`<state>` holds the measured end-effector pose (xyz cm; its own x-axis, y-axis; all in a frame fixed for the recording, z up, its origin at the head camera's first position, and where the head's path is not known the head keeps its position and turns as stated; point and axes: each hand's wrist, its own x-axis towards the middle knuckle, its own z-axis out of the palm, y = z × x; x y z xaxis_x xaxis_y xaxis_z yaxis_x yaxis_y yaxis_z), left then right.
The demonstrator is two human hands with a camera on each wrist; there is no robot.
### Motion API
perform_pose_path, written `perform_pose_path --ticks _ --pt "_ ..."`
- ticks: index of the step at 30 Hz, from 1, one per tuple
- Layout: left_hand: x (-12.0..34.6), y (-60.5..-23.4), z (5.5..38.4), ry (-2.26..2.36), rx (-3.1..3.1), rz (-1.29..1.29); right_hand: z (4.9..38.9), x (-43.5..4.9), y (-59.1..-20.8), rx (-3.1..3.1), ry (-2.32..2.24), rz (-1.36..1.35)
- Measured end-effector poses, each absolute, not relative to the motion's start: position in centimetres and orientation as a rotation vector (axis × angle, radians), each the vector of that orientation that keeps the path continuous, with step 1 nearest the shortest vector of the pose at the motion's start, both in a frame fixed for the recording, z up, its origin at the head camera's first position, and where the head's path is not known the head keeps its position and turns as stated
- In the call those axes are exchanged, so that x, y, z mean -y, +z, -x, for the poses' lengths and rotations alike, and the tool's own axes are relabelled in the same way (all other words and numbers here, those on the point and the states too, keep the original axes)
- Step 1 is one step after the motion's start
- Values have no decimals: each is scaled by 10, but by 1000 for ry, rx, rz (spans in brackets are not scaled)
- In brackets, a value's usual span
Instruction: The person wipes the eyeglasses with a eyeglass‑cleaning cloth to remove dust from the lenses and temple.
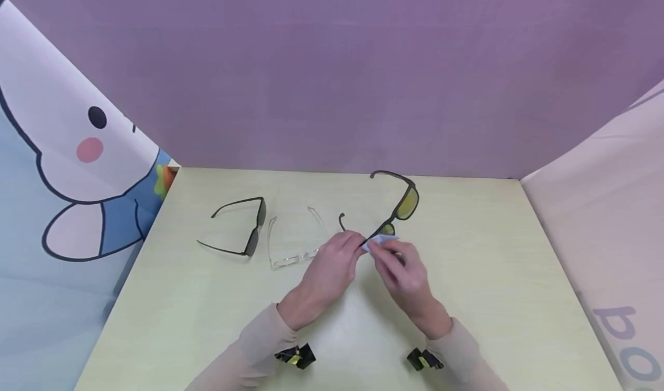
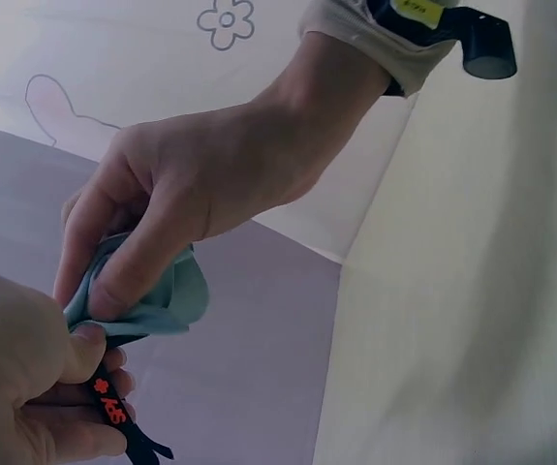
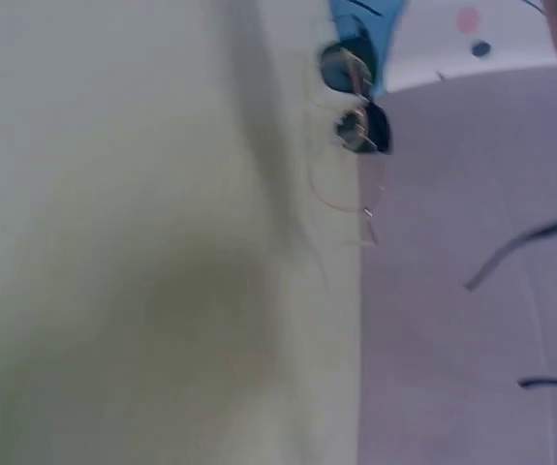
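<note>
Over a pale table (image 1: 498, 299) before a purple backdrop (image 1: 363, 91), the left hand (image 1: 332, 267) is gripping yellow glasses (image 1: 407, 203), the right hand (image 1: 408, 275) is pinching a cloth (image 1: 383, 239) against them, red lettering (image 2: 112, 411) showing only in the left-wrist view.

In the head view, a plain beige left sleeve (image 1: 249, 345) is seen at seven o'clock, a matching right sleeve (image 1: 467, 353) at five; a black left wrist device (image 1: 306, 353) and right wrist device (image 1: 415, 359) are worn, the latter marked by a printed yellow label (image 2: 417, 12).
</note>
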<state>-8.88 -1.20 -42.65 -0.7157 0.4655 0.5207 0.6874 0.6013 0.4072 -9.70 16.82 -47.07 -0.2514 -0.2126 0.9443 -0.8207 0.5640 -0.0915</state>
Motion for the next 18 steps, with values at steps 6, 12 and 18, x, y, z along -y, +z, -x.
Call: perform_pose_path --ticks 6,12,18 --pt "15 -426 89 -873 2464 928 104 -168 -465 1730 817 -767" --pt "14 -424 87 -883 2456 924 104 -168 -461 1725 801 -762" --pt "15 -423 86 -841 2454 908 99 -165 -462 1721 751 -881"
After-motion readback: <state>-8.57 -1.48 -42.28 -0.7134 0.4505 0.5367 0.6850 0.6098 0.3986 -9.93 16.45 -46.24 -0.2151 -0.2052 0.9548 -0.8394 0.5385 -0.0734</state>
